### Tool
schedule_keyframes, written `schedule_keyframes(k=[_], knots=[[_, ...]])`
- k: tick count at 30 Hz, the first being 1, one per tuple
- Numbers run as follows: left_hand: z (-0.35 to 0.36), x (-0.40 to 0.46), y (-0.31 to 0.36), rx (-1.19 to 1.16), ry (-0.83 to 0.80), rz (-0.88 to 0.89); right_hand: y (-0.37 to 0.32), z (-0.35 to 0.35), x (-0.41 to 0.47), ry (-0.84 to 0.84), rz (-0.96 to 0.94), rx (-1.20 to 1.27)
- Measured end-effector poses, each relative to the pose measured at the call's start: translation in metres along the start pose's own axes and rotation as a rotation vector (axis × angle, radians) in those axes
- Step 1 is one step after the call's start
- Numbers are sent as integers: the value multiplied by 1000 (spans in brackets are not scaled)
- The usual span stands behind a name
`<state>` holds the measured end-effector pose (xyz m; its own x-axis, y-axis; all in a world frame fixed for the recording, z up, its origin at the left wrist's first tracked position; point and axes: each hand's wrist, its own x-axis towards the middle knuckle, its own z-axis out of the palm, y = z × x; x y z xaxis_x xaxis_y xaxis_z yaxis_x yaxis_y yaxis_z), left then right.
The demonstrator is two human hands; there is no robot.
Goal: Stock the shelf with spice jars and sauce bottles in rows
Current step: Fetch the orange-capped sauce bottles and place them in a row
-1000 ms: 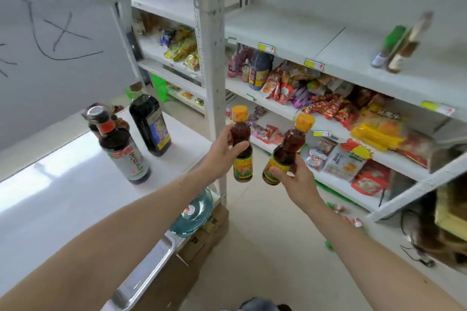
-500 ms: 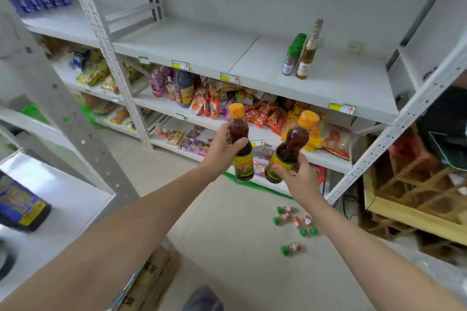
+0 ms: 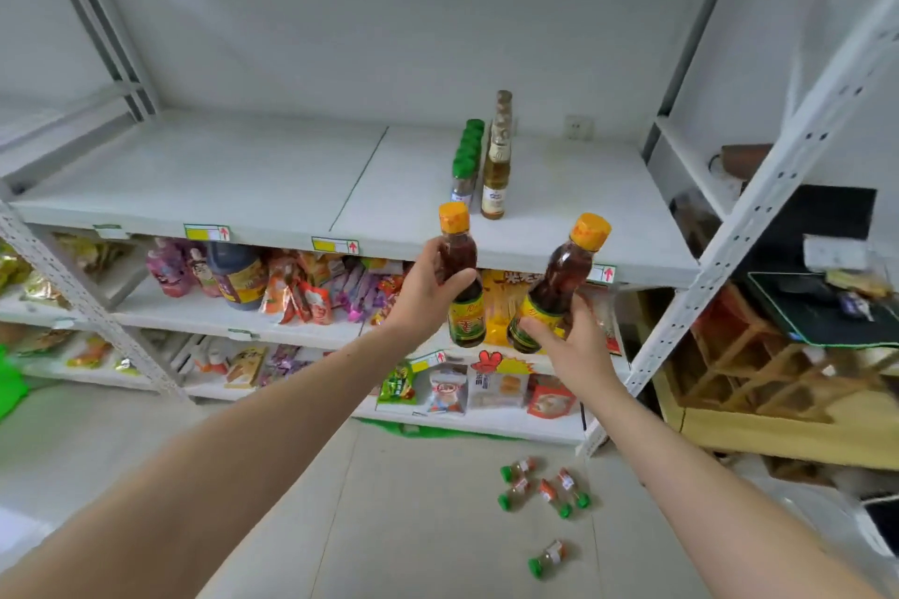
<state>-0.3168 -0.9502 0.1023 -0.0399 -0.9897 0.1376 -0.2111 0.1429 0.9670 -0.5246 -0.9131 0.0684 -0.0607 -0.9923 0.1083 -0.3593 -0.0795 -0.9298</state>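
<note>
Arms extended toward shelf (image 3: 272, 170). Left hand (image 3: 428, 292) fingers wrapped around upright sauce bottle (image 3: 459, 277); right hand (image 3: 574, 345) clamps tilted second bottle (image 3: 559, 287) at its base, both before shelf edge.

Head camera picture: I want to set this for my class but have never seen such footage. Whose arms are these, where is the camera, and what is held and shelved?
No machine here: a person wears a camera on the head, looking forward and down along both bare arms. The left hand holds one dark sauce bottle with an orange cap; the right hand holds a second bottle, tilted. Ahead, a white shelf carries a row of green-capped jars beside a row of pale bottles. More small jars lie on the floor.
</note>
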Motion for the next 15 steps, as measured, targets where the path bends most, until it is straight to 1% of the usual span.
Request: schedule_keyframes(k=[4,9,15], knots=[[18,60,-4,-31,5,5,10,-9,49,43,25,-14],[51,127,-11,-1,0,43,26,-28,108,56,39,-35],[88,192,-24,0,42,34,45,-56,179,4,14,-48]])
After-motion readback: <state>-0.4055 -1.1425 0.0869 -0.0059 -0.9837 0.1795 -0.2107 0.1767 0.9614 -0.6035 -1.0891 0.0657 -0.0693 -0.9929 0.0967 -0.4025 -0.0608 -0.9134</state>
